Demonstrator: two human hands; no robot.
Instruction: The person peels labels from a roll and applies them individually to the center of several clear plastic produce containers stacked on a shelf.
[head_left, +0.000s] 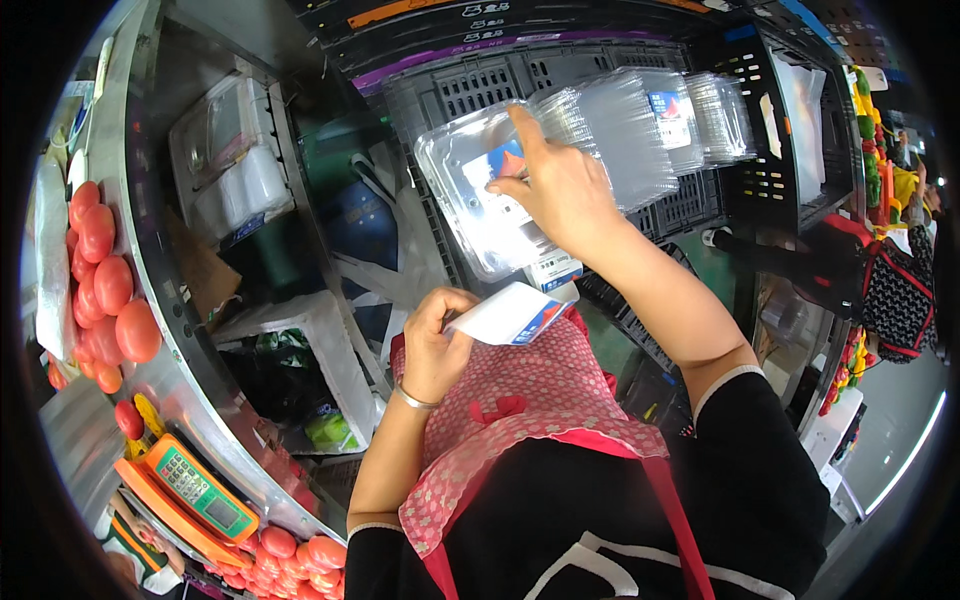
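Observation:
My left hand (442, 341) pinches a strip of printed labels (510, 315) at its left end, low in front of my apron. Up and to the right, my right hand (559, 180) has its thumb and forefinger apart on a clear plastic container (457, 210). A blue, red and white label (501, 169) lies on that container, partly under the fingers. Stacks of nested clear containers (622, 135) stand beside it in a black crate; one at the right also bears a label (671, 118).
Tomatoes (112, 285) and an orange scale (199, 487) are on the metal counter at left. Black plastic crates (750, 135) stand ahead. A white foam box (322, 322) is below the counter. Another person (832, 277) is at right.

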